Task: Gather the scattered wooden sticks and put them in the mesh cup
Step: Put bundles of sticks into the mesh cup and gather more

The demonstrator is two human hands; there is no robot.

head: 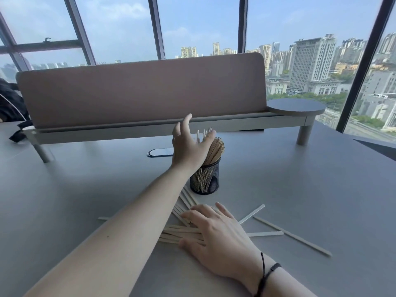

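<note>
Right hand (216,234) presses pale, flat wooden sticks (182,231) — black mesh cup (205,179) bristling.

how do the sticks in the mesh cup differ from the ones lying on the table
The sticks in the mesh cup stand nearly upright in one tight bundle, leaning right; the sticks on the table lie flat, pointing in various directions. The left hand touches the cup's bundle with fingers spread, while the right hand lies flat over the table pile. Both are thin, pale wooden strips.
</note>
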